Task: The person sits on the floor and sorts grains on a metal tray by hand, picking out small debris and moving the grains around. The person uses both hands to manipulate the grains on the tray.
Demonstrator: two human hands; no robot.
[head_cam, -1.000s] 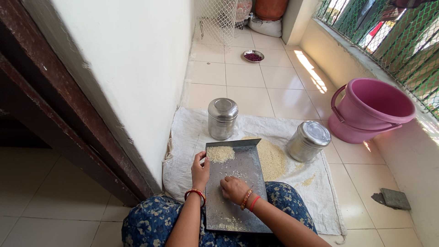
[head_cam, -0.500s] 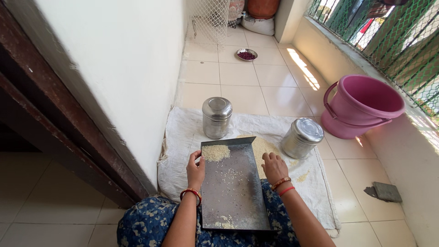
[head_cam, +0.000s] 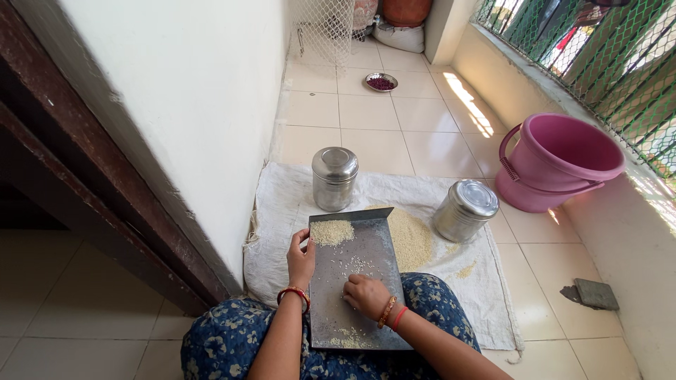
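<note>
A grey metal winnowing tray (head_cam: 373, 250) rests on my lap, with a small heap of pale grain (head_cam: 332, 231) at its far left corner and scattered grains in the middle and near end. My left hand (head_cam: 301, 259) grips the tray's left edge. My right hand (head_cam: 366, 294) lies on the tray's surface with the fingers curled down onto the scattered grains. Beside the tray, a larger pile of grain (head_cam: 410, 238) sits on a white cloth (head_cam: 282, 211) spread on the tiled floor.
Two lidded steel canisters stand on the cloth, one (head_cam: 334, 179) beyond the tray, the other (head_cam: 465, 210) to its right. A pink bucket (head_cam: 555, 163) leans by the right wall. A small steel bowl (head_cam: 380, 82) of dark bits sits farther off. A white wall runs along the left.
My right hand came back from the grain pile on the cloth onto the tray's middle. My left hand has kept its hold on the tray's edge.
</note>
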